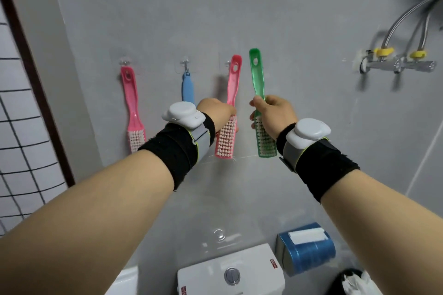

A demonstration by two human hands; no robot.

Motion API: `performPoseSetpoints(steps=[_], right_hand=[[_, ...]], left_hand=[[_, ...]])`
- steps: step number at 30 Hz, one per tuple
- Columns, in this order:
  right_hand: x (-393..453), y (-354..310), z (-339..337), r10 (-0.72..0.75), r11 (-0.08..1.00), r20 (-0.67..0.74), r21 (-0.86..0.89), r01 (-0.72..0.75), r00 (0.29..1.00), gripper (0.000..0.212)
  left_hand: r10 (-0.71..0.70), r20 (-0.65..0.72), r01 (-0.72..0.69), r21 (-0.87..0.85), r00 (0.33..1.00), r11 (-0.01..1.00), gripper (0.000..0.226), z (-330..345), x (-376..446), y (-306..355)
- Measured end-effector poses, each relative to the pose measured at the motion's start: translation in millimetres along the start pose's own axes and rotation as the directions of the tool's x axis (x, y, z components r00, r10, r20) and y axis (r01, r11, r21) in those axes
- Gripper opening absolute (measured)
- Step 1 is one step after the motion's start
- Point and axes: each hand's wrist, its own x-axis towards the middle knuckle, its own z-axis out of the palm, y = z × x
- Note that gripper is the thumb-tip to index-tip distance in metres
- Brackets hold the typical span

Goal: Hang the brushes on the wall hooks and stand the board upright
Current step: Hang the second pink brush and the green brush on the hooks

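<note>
Left of the left hand (215, 112), which gripped a pink plastic scrub brush (229, 112) by the third clear wall hook (229, 63), hung a blue brush (187, 88) and another pink brush (132, 105), while the right hand (275, 115) held a green plastic brush (257, 74) just right of it.

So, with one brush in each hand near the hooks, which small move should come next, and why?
Probably move the left hand a little left so the hole of the pink brush slips onto the third hook. That hole sits beside the hook already, while the green brush in the right hand has no hook visible near it.
</note>
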Motion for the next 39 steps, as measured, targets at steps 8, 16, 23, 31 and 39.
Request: performPoseSetpoints(steps=[8, 16, 23, 31, 39], right_hand=[[16, 13, -11, 0.011, 1.000, 0.028, 0.020, -0.012, 1.000, 0.026], [25, 27, -16, 0.011, 1.000, -0.004, 0.004, -0.011, 1.000, 0.021], [41, 26, -24, 0.031, 0.999, -0.034, 0.013, -0.030, 0.999, 0.023], [51, 29, -22, 0.083, 0.996, -0.010, -0.041, -0.083, 0.997, 0.029], [54, 28, -16, 0.017, 0.993, -0.074, -0.115, -0.025, 0.997, 0.031]], left_hand=[[-0.037, -0.082, 0.037, 0.005, 0.996, 0.999, 0.011, 14, 23, -2], [-0.005, -0.081, 0.016, 0.133, 0.997, 0.991, 0.020, 28, 40, -23], [0.000, -0.100, 0.027, 0.268, 0.995, 0.963, 0.021, 22, 44, -27], [0.053, -0.081, -0.022, 0.342, 0.995, 0.939, 0.036, 9, 44, -29], [0.126, -0.117, -0.104, 0.177, 0.985, 0.979, 0.024, -4, 41, -23]])
